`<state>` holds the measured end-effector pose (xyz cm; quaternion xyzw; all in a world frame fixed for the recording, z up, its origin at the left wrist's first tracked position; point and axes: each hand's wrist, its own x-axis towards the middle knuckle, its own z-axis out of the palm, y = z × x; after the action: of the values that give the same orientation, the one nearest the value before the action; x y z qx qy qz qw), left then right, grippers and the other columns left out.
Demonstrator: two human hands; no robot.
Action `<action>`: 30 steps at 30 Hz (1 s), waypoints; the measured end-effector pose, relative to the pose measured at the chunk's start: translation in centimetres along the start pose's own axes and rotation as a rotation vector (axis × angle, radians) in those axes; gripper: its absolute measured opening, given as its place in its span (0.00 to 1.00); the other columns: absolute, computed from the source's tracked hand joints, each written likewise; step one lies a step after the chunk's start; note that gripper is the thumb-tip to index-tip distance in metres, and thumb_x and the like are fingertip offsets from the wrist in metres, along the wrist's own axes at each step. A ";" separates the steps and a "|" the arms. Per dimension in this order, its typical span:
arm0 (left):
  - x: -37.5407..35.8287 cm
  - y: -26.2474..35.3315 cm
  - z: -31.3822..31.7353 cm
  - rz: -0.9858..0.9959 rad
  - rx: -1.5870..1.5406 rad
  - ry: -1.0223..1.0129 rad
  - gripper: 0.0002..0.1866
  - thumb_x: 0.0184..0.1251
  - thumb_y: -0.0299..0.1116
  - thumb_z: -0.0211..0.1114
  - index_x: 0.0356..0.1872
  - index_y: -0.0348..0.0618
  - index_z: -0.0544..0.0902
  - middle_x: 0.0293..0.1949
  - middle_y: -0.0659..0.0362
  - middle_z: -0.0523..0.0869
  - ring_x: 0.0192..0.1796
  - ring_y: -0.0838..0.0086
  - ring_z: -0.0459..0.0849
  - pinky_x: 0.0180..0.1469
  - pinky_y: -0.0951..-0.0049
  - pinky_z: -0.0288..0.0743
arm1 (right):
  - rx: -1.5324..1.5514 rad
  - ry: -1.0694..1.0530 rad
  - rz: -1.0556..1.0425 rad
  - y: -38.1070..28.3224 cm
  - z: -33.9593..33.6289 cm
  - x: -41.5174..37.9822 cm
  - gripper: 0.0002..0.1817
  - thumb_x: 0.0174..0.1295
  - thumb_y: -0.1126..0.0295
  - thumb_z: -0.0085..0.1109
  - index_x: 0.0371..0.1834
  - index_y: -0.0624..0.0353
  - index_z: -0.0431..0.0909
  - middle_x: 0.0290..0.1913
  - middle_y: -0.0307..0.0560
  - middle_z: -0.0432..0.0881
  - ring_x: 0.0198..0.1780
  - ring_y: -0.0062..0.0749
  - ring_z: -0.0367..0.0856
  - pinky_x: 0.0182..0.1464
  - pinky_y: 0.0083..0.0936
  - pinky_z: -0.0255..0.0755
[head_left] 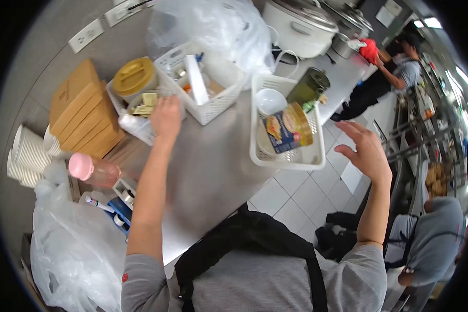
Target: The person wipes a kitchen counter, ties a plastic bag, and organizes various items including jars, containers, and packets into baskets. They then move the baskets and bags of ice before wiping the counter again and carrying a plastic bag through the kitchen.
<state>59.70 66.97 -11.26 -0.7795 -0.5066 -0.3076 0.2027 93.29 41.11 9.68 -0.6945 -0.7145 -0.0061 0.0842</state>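
- Looking through the head camera, I see a person's two bare hands over a metal worktop (208, 151), with white baskets along its far side.
- The left hand (166, 117), left of centre in the upper half, is at the right-hand end of a small white basket (140, 133). Its fingers bend downward, seemingly touching the basket; I cannot tell how far they are spread or whether they grip anything.
- Just left of those fingers lie yellow-green packets (147, 104); further to the upper left stands a container with a yellow lid (134, 77). The left hand is much the nearer of the two to both.
- The right hand (366, 151), right of centre, is raised in the air. Its fingers are spread, the thumb well apart from them, and it holds nothing.
- To the left of the right hand, with a gap between, sits a larger white basket (288, 165), just right of centre; its long axis runs roughly up and down the frame.
- That basket carries a jar with a blue label (283, 132), a white bowl (270, 101) at its upper left, and a dark green canister (308, 87) at its upper right. The canister's long axis slants from lower left to upper right.
- The right hand is nearer to the jar.
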 end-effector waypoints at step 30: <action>-12.8 16.7 -9.5 -1.069 -0.591 -0.257 0.25 0.55 0.39 0.62 0.51 0.35 0.68 0.25 0.52 0.81 0.24 0.64 0.81 0.29 0.66 0.74 | 0.982 -0.014 -0.027 1.5 22.0 -6.3 0.43 0.52 0.69 0.62 0.61 0.79 0.42 0.35 0.54 0.81 0.34 0.37 0.83 0.30 0.26 0.76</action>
<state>68.52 45.73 -13.20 -0.4722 -0.7406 -0.3973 -0.2660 92.42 37.63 -12.96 -0.5636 -0.6423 0.3351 0.3969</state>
